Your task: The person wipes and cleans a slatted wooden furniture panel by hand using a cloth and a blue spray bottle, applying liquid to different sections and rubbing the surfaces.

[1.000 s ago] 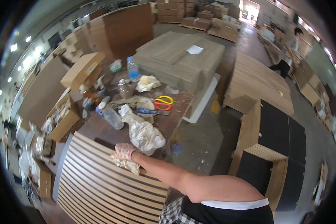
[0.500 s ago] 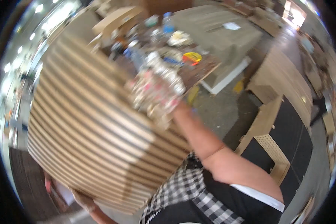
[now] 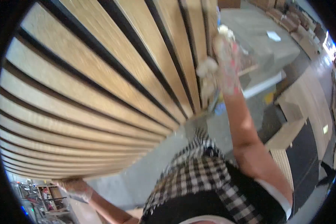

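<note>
A large slatted wood panel, pale strips with dark grooves between them, is raised and tilted before me and fills the upper left. My right hand, in a stained, see-through glove, grips the panel's right edge, with the finger part lying over the outermost strip; motion blurs it. At the lower left my left hand, also gloved, is closed on the panel's bottom edge. Its fingertips are hidden by the panel.
Behind my right hand stands a cluttered tabletop, mostly covered by the panel. A large grey-brown stack with a white paper on top lies beyond. Wooden boards and black panels stand on the right.
The slatted panel has been lifted and turned up toward me, so it looks much larger and hides most of the cluttered table. Both hands have stayed at its edges.
</note>
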